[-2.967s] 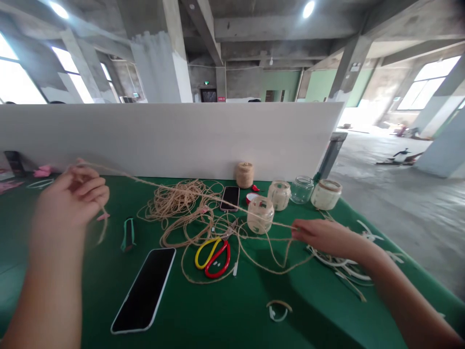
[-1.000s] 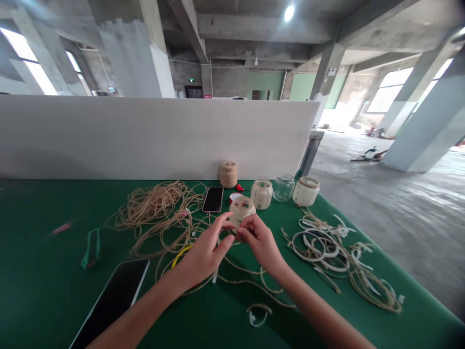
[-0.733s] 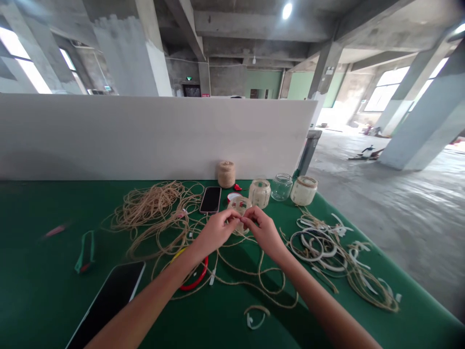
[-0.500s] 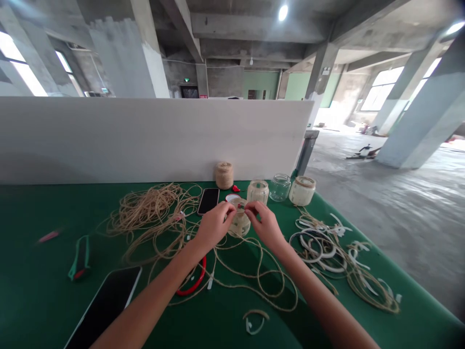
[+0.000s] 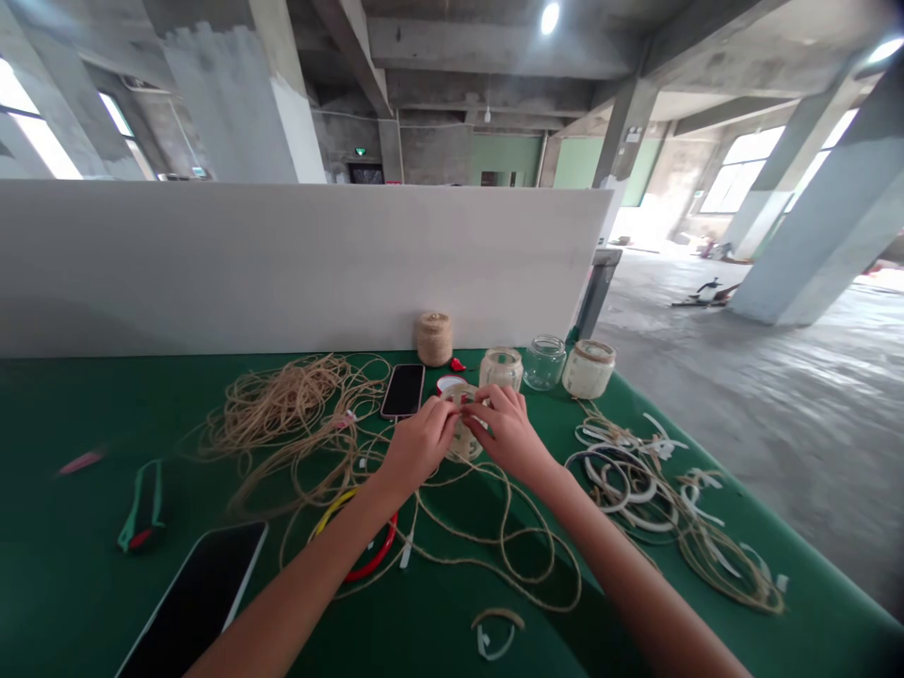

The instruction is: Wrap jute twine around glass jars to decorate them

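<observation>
- A strand of twine [image 5: 580,579] lies in loose loops on a green tabletop [image 5: 565,650], between a worker's forearms; it appears to run up to the fingertips, in front of a beige-covered jar [image 5: 466,450].
- The left hand [image 5: 426,433] pinches, thumb against fingertips, seemingly on the strand, though the bit held is too small to make out.
- The right hand [image 5: 503,426] meets it, thumb and forefinger pressed together at the same spot, also seemingly on twine.
- The step in hand looks like close fingertip work on a short piece of that strand; whether either hand touches the jar cannot be told.
- The next move, by the look of it, calls for a firm pinch on both sides and slack free of snags.
- Scissors [image 5: 381,557] with red and yellow handles lie partly hidden beneath the left forearm, a likely catch for loose loops.
- Farther left sits a tangled heap of twine [image 5: 289,400]; behind the hands stand a ball of twine [image 5: 433,341] and three more jars [image 5: 544,367].
- White rings [image 5: 653,490], mixed with cord, lie beyond the right forearm.
</observation>
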### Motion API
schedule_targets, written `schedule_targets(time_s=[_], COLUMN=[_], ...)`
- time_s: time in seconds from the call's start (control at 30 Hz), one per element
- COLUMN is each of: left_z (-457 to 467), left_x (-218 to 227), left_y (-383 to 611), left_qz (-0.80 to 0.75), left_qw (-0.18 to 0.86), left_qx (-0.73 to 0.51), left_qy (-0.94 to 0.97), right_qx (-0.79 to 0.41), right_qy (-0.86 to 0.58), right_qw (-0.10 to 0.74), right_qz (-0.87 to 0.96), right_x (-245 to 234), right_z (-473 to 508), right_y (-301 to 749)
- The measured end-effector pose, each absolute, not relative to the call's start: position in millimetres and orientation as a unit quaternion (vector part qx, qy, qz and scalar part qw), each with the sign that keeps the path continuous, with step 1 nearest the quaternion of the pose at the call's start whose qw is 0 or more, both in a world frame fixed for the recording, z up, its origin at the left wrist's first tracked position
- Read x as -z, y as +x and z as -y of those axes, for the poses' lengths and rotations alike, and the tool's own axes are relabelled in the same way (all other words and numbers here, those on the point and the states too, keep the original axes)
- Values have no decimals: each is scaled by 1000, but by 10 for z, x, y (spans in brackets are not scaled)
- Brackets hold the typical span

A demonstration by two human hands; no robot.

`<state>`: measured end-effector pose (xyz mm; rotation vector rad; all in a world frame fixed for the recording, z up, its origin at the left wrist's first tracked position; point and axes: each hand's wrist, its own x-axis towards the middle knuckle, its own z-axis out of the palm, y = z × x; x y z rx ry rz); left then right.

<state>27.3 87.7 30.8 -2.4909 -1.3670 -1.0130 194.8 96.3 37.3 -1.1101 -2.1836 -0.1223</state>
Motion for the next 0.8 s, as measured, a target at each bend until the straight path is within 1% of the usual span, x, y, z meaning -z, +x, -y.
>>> schedule_targets(time_s=[0.23, 0.37, 0.57, 0.8], left_z=[-894, -899, -955, -1056], left_x=[-312, -317, -360, -437], left_y=[262, 257, 202, 102], left_qz=[447, 447, 430, 409], left_qw=[64, 63, -21, -97], left_qx=[320, 322, 344, 341], left_qy=[-833, -832, -835, -841], right_qx=[-7, 2, -1, -52], right_qy=[-435, -439, -425, -403], right_qw=[370, 372, 375, 386], right_qz=[821, 818, 824, 828], right_x=[-347, -357, -342, -351], right_z=[-1002, -1009, -1007, -1014], right_y=[1922, 1906, 1876, 1908])
